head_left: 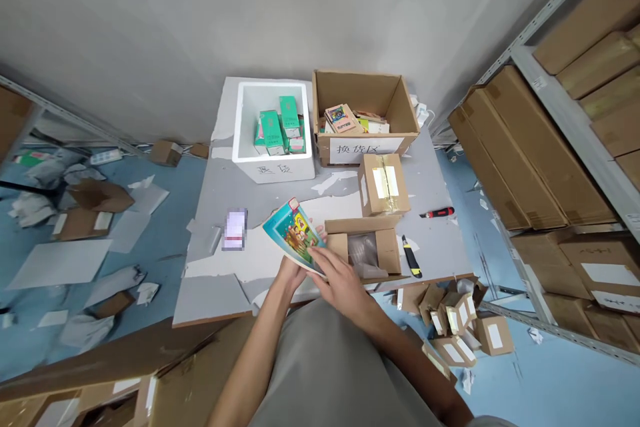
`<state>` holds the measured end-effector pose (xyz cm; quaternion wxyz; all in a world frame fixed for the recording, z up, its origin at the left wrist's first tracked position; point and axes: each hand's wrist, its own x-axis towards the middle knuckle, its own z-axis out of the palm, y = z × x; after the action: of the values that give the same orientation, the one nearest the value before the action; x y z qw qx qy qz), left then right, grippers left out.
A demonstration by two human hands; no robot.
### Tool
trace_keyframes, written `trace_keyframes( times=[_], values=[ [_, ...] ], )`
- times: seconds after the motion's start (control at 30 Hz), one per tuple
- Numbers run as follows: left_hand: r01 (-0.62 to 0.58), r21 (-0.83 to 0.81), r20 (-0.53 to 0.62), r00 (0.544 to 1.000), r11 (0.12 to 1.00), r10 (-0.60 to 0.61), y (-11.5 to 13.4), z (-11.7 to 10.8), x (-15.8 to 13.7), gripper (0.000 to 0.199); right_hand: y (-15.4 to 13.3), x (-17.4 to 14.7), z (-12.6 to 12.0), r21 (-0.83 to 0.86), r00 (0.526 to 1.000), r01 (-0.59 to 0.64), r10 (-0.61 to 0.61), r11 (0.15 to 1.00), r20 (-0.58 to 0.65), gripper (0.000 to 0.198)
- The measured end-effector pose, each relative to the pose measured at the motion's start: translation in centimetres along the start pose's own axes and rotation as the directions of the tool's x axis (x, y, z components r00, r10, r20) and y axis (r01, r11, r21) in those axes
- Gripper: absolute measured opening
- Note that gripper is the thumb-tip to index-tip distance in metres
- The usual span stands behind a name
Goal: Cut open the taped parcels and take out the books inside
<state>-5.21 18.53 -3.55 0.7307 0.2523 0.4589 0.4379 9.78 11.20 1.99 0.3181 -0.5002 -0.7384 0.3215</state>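
Worktable, carton labelled 换货区 | left hand cupped beneath booklet | right hand pinching its edge

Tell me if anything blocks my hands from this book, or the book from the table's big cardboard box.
Your left hand and right hand touch the book, with nothing between. Toward the big cardboard box, a taped box stands before its right half; nothing visible blocks its left.

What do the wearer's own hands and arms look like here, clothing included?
The left hand and right hand are bare, with no gloves showing. No sleeve covers the forearms, and no watch shows at the wrists. A plain grey top covers the torso.
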Motion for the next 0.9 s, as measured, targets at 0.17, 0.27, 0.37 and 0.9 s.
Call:
trace_keyframes(
  times=[0.17, 0.27, 0.37, 0.9],
  values=[
    [0.134, -0.017, 0.031, 0.991, 0.991, -0.133, 1.8, -2.8, -1.6, 0.074, 3.6, -2.3, -1.8, 0.166, 0.928, -0.229, 0.267, 0.959, -0.261, 0.047],
    [0.146, 0.098, 0.144, 0.977, 0.984, -0.159, 3.2, -2.3, -1.1, 0.086, 5.5, -1.7, -2.7, 0.379, 0.832, -0.331, 0.457, 0.864, -0.315, 0.054],
    [0.008, 0.200, 0.199, 0.979, 0.980, -0.049, 6.2, 0.9, 1.8, 0.098, 6.2, 2.1, -5.2, 0.583, 0.776, -0.320, 0.559, 0.747, -0.291, 0.075],
    [-0.203, 0.438, -0.128, 0.950, 0.876, 0.285, 5.2, -0.5, 7.4, 0.052, 14.5, 0.5, -16.2, 0.574, 0.516, -0.268, 0.618, 0.774, -0.593, 0.077]
  ],
)
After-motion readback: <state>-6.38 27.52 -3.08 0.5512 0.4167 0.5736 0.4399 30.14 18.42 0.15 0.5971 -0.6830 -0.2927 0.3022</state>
